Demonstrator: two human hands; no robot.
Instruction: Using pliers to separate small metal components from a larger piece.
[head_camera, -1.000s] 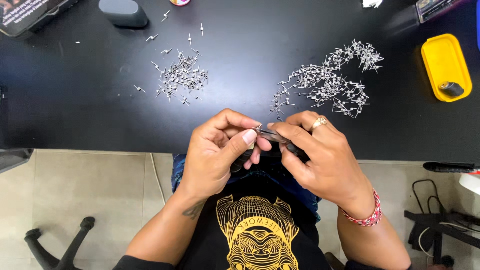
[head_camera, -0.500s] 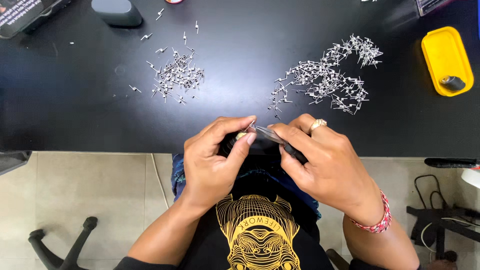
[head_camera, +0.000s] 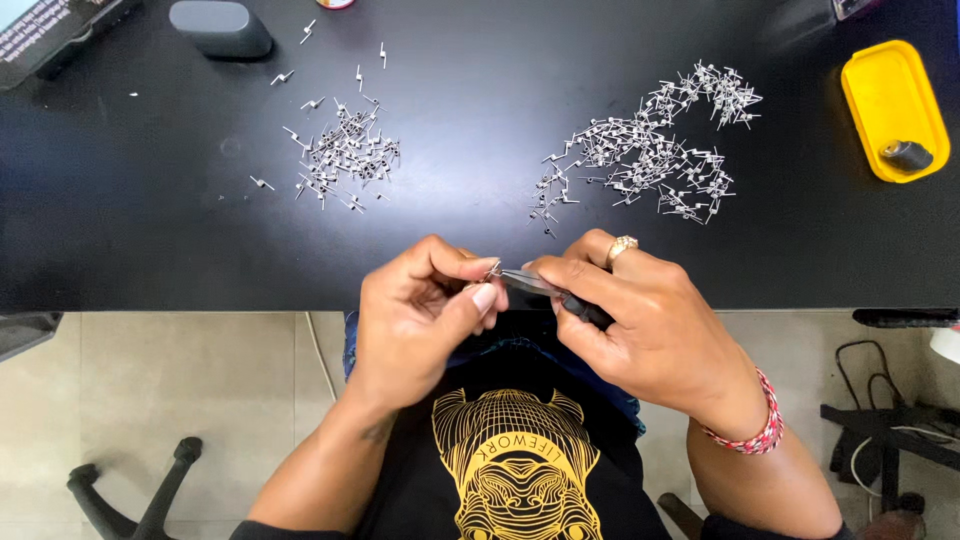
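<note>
A tiny metal piece (head_camera: 492, 269) sits pinched in the left hand (head_camera: 425, 305) fingertips at the table (head_camera: 150, 230) edge, meeting pliers (head_camera: 550, 290) gripped by the right hand (head_camera: 640, 320); two piles (head_camera: 345, 155) of pieces lie beyond

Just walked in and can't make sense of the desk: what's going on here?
A person seated at a black table works on a tiny metal piece, pinched in the left hand at the table's near edge. The right hand holds small pliers with their tip at that piece. Two heaps of similar pieces lie on the table: a small pile to the left, a larger pile to the right. A yellow tray sits far right.
</note>
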